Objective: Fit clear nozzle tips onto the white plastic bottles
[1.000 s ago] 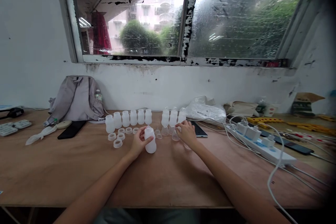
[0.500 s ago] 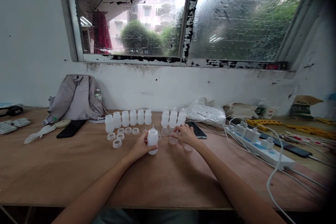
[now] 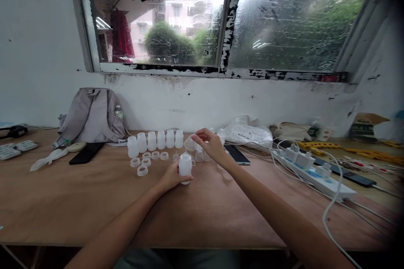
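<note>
My left hand [image 3: 171, 176] is wrapped round a frosted white baby bottle [image 3: 185, 166], upright near the table's middle, with a collar and teat on top. Above it, my right hand [image 3: 208, 144] pinches a clear domed bottle cap [image 3: 190, 143], apart from the bottle. Behind on the left stands a row of several open bottles [image 3: 152, 141], with several screw rings [image 3: 142, 170] lying in front. Clear teats [image 3: 198, 156] sit beyond the held bottle. More capped bottles are partly hidden behind my right hand, and another clear cap [image 3: 226, 175] lies below my right wrist.
A grey backpack [image 3: 94, 115] and a black phone [image 3: 86, 154] are on the left. Behind on the right lie a plastic bag [image 3: 246, 132] and another phone [image 3: 237, 154]. A white power strip [image 3: 328, 184] with loose cables runs along the right side.
My right hand has picked up a clear cap from the table and moved it up and left, above the bottle. My left hand keeps its hold on the bottle.
</note>
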Demonstrator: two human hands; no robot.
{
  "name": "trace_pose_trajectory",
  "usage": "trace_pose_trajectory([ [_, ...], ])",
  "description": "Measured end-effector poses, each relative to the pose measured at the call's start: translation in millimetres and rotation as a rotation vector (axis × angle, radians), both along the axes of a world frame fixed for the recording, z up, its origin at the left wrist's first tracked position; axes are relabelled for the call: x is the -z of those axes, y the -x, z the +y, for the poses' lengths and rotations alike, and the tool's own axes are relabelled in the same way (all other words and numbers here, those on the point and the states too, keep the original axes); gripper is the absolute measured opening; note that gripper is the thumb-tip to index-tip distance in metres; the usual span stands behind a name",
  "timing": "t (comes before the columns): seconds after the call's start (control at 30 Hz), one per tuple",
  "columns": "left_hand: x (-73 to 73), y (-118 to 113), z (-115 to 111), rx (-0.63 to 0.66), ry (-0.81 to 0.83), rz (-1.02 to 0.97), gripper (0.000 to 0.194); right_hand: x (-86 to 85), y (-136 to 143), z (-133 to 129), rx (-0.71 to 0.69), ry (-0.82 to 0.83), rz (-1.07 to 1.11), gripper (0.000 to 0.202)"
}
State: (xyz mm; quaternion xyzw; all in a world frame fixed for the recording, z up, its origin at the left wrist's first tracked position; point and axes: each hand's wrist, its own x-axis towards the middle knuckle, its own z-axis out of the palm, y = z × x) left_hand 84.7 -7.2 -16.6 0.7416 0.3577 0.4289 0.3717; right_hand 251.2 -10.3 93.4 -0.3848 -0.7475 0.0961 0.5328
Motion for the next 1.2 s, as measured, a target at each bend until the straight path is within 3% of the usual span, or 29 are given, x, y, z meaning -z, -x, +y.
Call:
trace_pose_trajectory([
  [0.1,-1.3,0,-1,0.02,-0.003,-0.024,0.06,-9.6,16,-4,0.024,0.002,-0.144,0.024],
  [0.23,-2.3,-1,-2,0.033,-0.005,-0.031,0.061,0.4,19,-2,0.047,0.042,-0.258,0.022],
  [0.43,-3.8,0,-3,0.069,0.001,-0.054,0.061,18.0,13,1,-0.008,0.047,-0.222,0.023],
  [0.8,-4.5,-1,-3,0.08,0.031,-0.069,0.06,7.8,13,-8,-0.097,0.017,-0.269,0.018],
  [1.2,5.4,-2,0,0.04,0.014,-0.069,0.051,10.7,15,-1,-0.172,0.092,-0.332,0.014],
])
